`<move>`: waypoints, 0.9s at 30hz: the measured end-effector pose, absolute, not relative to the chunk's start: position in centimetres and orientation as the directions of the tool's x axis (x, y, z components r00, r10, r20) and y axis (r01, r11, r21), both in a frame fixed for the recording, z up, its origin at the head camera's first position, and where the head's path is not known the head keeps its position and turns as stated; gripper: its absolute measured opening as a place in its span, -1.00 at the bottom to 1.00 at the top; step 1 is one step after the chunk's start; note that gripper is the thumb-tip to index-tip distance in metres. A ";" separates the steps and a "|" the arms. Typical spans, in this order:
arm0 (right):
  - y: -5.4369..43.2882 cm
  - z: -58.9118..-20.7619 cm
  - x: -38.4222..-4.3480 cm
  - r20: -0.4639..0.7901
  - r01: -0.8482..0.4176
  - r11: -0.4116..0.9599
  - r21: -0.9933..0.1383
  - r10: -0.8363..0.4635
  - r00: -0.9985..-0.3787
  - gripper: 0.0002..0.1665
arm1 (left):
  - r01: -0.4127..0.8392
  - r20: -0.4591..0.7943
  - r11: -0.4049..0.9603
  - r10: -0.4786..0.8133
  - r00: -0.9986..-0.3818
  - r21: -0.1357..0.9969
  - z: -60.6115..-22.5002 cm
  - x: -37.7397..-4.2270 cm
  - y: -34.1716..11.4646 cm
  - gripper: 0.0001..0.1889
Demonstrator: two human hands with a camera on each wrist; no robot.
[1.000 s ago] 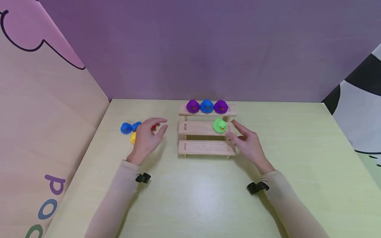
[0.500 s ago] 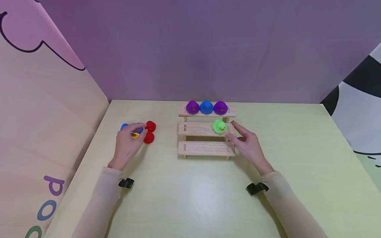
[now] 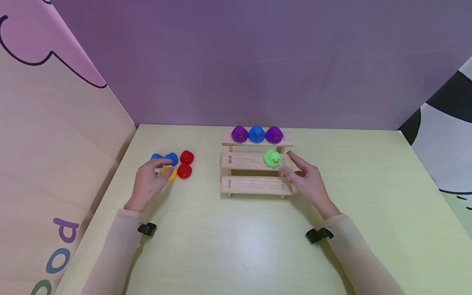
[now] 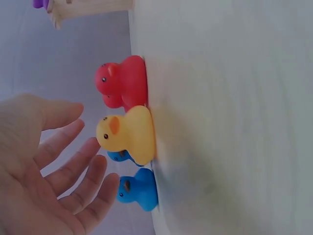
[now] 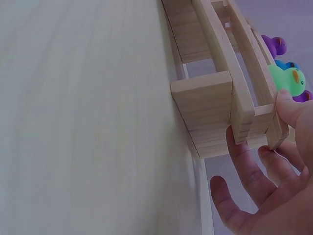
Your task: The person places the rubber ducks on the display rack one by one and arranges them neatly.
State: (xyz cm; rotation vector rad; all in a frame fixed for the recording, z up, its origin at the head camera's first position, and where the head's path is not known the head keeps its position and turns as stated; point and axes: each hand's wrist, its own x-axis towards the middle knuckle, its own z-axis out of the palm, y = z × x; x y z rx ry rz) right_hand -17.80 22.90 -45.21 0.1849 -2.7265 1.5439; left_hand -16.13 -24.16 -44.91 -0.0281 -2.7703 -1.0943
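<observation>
My left hand (image 3: 148, 182) hovers over a yellow rubber duck (image 4: 132, 136), its thumb and fingers parted around the duck with nothing gripped. In the left wrist view the fingertips are close to the duck's head. Beyond it sit two blue ducks (image 4: 141, 188), partly hidden by the hand in the head view, and two red ducks (image 3: 184, 171). My right hand (image 3: 307, 180) grips the right end of a three-step wooden stand (image 3: 254, 185), its thumb at the middle step. A green duck (image 3: 272, 158) sits on that step, right by the thumb.
On the stand's top step stand two purple ducks (image 3: 239, 134) with a blue duck (image 3: 256, 134) between them. A purple backdrop (image 3: 258, 61) rises behind the pale table (image 3: 236, 246), and a printed panel (image 3: 55, 143) borders its left side.
My left hand has moved left, away from the red ducks, and now sits at the yellow duck, uncovering the reds. My right hand and the stand have stayed put.
</observation>
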 end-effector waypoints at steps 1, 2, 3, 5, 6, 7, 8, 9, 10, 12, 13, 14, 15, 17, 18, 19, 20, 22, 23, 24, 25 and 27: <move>22.9 -45.3 -17.8 0.061 -0.103 0.509 -0.855 -0.100 -0.993 -0.17 | 0.068 0.144 0.736 -0.040 -0.989 0.673 -44.9 -16.1 -24.3 -0.65; 22.9 -45.3 -17.8 0.060 -0.102 0.507 -0.856 -0.098 -0.993 -0.17 | 0.063 0.135 0.742 -0.037 -0.990 0.668 -45.0 -16.1 -24.3 -0.64; 23.0 -45.3 -17.8 0.060 -0.102 0.505 -0.857 -0.099 -0.993 -0.17 | 0.057 0.124 0.747 -0.034 -0.992 0.662 -45.0 -16.1 -24.4 -0.64; 23.0 -45.4 -17.8 0.057 -0.098 0.499 -0.861 -0.097 -0.994 -0.17 | 0.049 0.106 0.758 -0.026 -0.994 0.651 -45.1 -16.2 -24.5 -0.64; 23.0 -45.4 -17.9 0.056 -0.098 0.497 -0.862 -0.098 -0.994 -0.17 | 0.046 0.096 0.763 -0.021 -0.995 0.645 -45.2 -16.2 -24.6 -0.64; 23.0 -45.5 -17.9 0.056 -0.098 0.495 -0.863 -0.099 -0.994 -0.17 | 0.042 0.087 0.767 -0.018 -0.996 0.641 -45.2 -16.2 -24.6 -0.64; 23.0 -45.5 -17.9 0.056 -0.098 0.495 -0.863 -0.099 -0.994 -0.17 | 0.039 0.079 0.770 -0.015 -0.997 0.637 -45.2 -16.2 -24.6 -0.64; 23.0 -45.5 -17.9 0.057 -0.099 0.496 -0.863 -0.099 -0.993 -0.17 | 0.035 0.069 0.771 -0.011 -0.998 0.636 -45.3 -16.2 -24.6 -0.64; 23.0 -45.6 -18.0 0.058 -0.100 0.497 -0.862 -0.098 -0.993 -0.17 | 0.033 0.061 0.773 -0.008 -0.998 0.634 -45.3 -16.2 -24.6 -0.63; 23.1 -45.6 -18.0 0.060 -0.102 0.499 -0.861 -0.098 -0.993 -0.16 | 0.027 0.048 0.773 -0.005 -0.999 0.634 -45.3 -16.2 -24.6 -0.63; 23.1 -45.6 -18.0 0.061 -0.102 0.501 -0.860 -0.097 -0.993 -0.16 | 0.025 0.043 0.773 -0.003 -0.999 0.634 -45.4 -16.2 -24.6 -0.63; 23.1 -45.6 -18.0 0.062 -0.103 0.503 -0.858 -0.097 -0.993 -0.16 | 0.024 0.038 0.774 0.000 -0.999 0.633 -45.4 -16.3 -24.6 -0.63; 23.1 -45.6 -18.0 0.062 -0.103 0.504 -0.857 -0.097 -0.993 -0.16 | 0.023 0.033 0.774 0.003 -0.999 0.633 -45.4 -16.3 -24.6 -0.63; 23.1 -45.5 -17.9 0.062 -0.103 0.505 -0.857 -0.098 -0.993 -0.17 | 0.021 0.027 0.774 0.006 -1.000 0.633 -45.4 -16.3 -24.6 -0.63; 23.0 -45.5 -17.9 0.061 -0.102 0.506 -0.857 -0.098 -0.993 -0.17 | 0.020 0.024 0.774 0.007 -1.000 0.633 -45.4 -16.3 -24.6 -0.63; 23.0 -45.5 -17.9 0.060 -0.101 0.505 -0.857 -0.098 -0.993 -0.17 | 0.018 0.020 0.773 0.007 -1.000 0.634 -45.4 -16.3 -24.6 -0.63; 23.0 -45.5 -17.9 0.058 -0.100 0.504 -0.858 -0.098 -0.994 -0.17 | 0.015 0.017 0.772 0.005 -1.000 0.636 -45.4 -16.3 -24.6 -0.63; 23.0 -45.5 -18.0 0.054 -0.096 0.502 -0.860 -0.097 -0.994 -0.16 | 0.007 0.011 0.771 0.000 -1.000 0.637 -45.4 -16.2 -24.6 -0.63; 23.0 -45.5 -18.0 0.052 -0.094 0.501 -0.860 -0.097 -0.994 -0.16 | 0.003 0.007 0.771 -0.002 -1.000 0.637 -45.4 -16.2 -24.6 -0.63; 23.0 -45.5 -18.0 0.051 -0.093 0.503 -0.860 -0.097 -0.994 -0.16 | -0.002 0.003 0.770 -0.005 -1.000 0.638 -45.4 -16.2 -24.6 -0.63; 23.0 -45.5 -17.9 0.050 -0.092 0.501 -0.860 -0.097 -0.994 -0.16 | -0.004 0.001 0.770 -0.006 -1.000 0.639 -45.4 -16.2 -24.6 -0.63; 23.0 -45.4 -17.9 0.050 -0.093 0.500 -0.861 -0.098 -0.994 -0.16 | -0.005 0.002 0.769 -0.008 -1.000 0.639 -45.4 -16.2 -24.6 -0.63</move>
